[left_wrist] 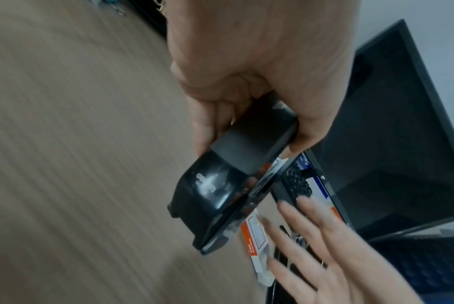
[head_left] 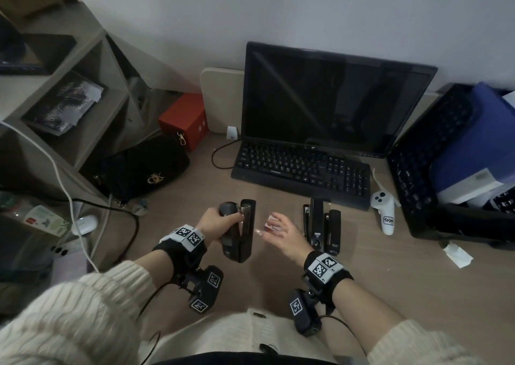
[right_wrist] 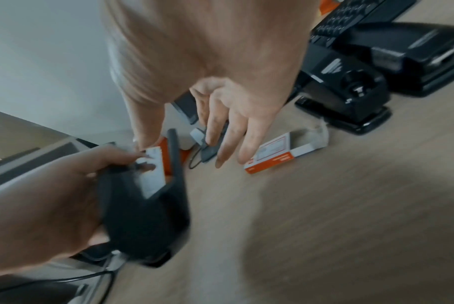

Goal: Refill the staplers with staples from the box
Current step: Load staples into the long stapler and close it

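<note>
Left hand [head_left: 214, 225] – wooden desk [head_left: 390, 281], white wall [head_left: 278, 7]

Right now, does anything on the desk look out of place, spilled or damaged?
Nothing spilled or broken. The staple box lies on its side with its end flaps open, and the left hand holds a stapler hinged open, as refilling needs.

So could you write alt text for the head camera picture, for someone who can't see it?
A person's left hand grips an opened black stapler above a wooden desk, while the open right hand hovers over a staple box. More staplers lie before a keyboard.
</note>
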Demonstrator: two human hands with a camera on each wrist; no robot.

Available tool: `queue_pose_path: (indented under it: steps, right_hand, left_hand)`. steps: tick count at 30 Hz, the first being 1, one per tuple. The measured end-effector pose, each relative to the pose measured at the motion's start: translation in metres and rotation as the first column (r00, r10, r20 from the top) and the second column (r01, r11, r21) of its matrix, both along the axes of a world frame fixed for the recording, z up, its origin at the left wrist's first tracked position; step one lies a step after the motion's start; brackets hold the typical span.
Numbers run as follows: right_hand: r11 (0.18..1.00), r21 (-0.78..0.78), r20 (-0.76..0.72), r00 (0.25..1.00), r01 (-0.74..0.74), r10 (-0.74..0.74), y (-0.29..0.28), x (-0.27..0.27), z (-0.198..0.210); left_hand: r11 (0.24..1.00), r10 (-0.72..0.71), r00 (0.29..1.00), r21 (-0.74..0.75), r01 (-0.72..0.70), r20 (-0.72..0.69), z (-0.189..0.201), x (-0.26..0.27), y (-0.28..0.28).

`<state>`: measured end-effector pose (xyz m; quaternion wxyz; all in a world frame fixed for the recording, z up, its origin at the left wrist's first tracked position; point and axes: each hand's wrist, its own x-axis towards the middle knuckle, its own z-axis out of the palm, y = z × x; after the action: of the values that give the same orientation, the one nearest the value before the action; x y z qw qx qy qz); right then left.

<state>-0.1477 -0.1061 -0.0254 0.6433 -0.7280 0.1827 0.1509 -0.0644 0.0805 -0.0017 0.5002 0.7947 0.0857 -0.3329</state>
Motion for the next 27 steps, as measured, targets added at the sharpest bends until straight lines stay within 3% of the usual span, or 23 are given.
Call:
queue_pose_path:
  steps: [4,9,14,22,27]
  right_hand:
    - [0.956,-0.255,0.079,0.989,0.143,-0.127,-0.02,-0.004,-0.004]
    - [0.797,-0.512,0.255,0.943,0.32,-0.214,-0.045,0.003,0.003]
    - [0.642,-0.684,0.189,0.934,0.346,-0.302,-0.071,0.014,-0.002]
    - [0.716,-0.684,-0.092,0.958,0.138,-0.272,-0.088,0.008,-0.021]
    - [0.762,-0.646,-0.194,0.954,0.052,-0.229,-0.089,0.008,-0.026]
  left_hand:
    - [0.991,0.009,0.998,0.131,-0.001,-0.057,-0.01,0.007,0.008]
    - [0.963,-0.046,0.996,0.263,0.064,-0.073,-0.013,0.014,0.006]
    - [0.955,-0.055,0.996,0.286,0.073,-0.073,-0.018,0.024,-0.004]
    - [0.942,-0.034,0.999,0.332,0.046,-0.043,-0.027,0.043,-0.027]
    - [0.945,-0.011,0.997,0.326,0.034,-0.071,-0.031,0.051,-0.034]
